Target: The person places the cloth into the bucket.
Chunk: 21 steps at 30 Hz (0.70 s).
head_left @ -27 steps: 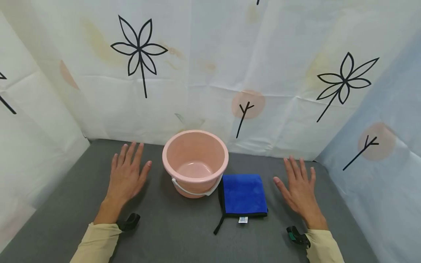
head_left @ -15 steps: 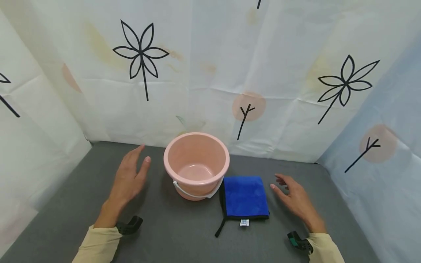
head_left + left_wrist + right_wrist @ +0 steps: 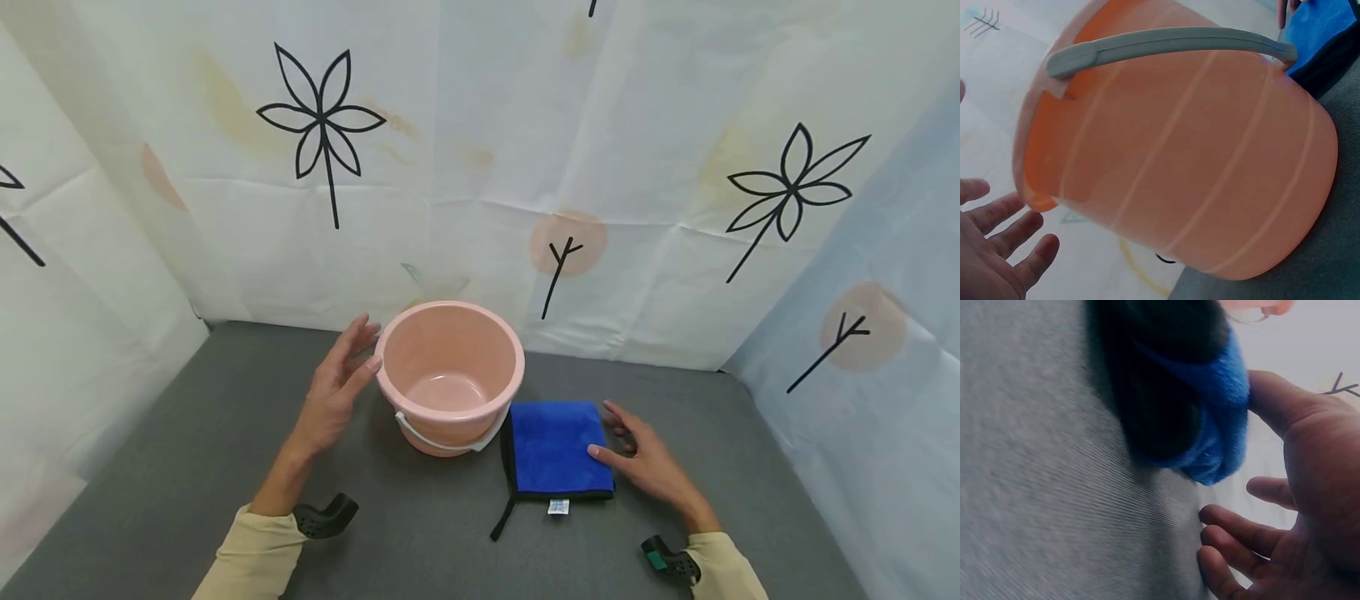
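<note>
A pink bucket (image 3: pixel 442 429) stands upright in the middle of the grey table, its pale handle (image 3: pixel 1172 45) hanging down on the near side. My left hand (image 3: pixel 330 398) is at the left of its rim, fingers spread and relaxed; whether they touch it I cannot tell. To the right of the bucket lies a folded blue cloth (image 3: pixel 558 446) with black edging, a small white tag and a black loop. My right hand (image 3: pixel 648 458) is at the cloth's right edge, thumb over the top and the other fingers beside it, not closed on it.
The grey tabletop (image 3: pixel 420 542) extends around both things. Behind it hangs a white patterned sheet (image 3: pixel 480 167), close to the back of the bucket, and similar sheets enclose the left and right sides.
Both hands have moved inward: the left hand to the right, up to the bucket's rim, and the right hand to the left, up to the cloth. Bucket and cloth have stayed in place.
</note>
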{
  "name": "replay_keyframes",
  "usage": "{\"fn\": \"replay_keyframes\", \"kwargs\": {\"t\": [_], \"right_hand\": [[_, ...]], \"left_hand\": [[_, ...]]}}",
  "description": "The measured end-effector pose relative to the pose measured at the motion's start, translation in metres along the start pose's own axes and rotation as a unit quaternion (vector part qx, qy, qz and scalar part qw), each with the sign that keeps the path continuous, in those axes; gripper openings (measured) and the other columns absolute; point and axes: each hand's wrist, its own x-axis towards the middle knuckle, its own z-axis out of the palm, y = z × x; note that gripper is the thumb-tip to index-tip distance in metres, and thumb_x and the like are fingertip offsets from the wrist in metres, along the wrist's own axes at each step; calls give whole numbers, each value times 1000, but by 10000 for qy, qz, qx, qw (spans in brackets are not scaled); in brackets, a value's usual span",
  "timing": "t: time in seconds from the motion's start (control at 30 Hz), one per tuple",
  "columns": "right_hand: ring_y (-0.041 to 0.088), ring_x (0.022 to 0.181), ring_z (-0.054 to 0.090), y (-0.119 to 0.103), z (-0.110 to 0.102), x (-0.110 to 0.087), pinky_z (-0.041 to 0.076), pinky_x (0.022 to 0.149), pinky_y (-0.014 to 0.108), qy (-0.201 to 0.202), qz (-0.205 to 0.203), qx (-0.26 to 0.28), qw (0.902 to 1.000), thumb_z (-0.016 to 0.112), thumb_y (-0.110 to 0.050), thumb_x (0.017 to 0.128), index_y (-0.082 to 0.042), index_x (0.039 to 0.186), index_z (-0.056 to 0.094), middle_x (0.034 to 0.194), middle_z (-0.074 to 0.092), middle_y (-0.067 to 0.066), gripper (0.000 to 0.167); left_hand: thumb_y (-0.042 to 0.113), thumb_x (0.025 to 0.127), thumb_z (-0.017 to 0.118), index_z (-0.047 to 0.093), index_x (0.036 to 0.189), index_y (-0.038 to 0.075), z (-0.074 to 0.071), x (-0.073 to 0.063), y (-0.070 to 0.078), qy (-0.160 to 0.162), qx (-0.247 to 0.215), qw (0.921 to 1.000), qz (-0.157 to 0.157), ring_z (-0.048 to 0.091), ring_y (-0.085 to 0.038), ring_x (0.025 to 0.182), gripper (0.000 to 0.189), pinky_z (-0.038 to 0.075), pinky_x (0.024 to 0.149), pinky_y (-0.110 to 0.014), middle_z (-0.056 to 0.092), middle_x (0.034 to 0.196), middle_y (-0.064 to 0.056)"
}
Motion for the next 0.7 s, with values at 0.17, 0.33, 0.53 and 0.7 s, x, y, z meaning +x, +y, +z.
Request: {"fn": "replay_keyframes", "kwargs": {"t": [0.17,0.33,0.53,0.7], "right_hand": [[36,118,53,-1,4,1,48,94,56,-99,-182,-20,9998,76,-35,92,-4,155,37,132,56,17,80],[28,109,51,-2,9,1,48,90,49,-137,-238,-5,9996,80,-34,89,-3,156,36,124,55,14,85],[23,101,53,-3,14,1,47,85,41,-176,-201,258,9993,81,-31,88,-4,156,35,122,57,14,87],[19,88,56,-5,15,0,48,77,31,-288,-214,507,9981,81,-25,88,0,154,39,110,61,11,82]], "left_hand": [[0,98,58,29,160,4,7,-2,-3,-100,-20,9999,8,36,-36,143,68,35,112,-43,38,156,-24],[3,96,62,28,160,4,9,-5,-9,-264,102,9994,-217,33,-35,145,72,30,111,-59,31,161,-19],[4,96,64,29,159,1,12,-7,-15,-306,147,9988,-344,35,-35,144,72,32,110,-55,31,161,-18],[5,97,64,28,160,3,14,-7,-16,-260,28,9988,-421,36,-34,145,72,39,108,-29,30,162,-17]]}}
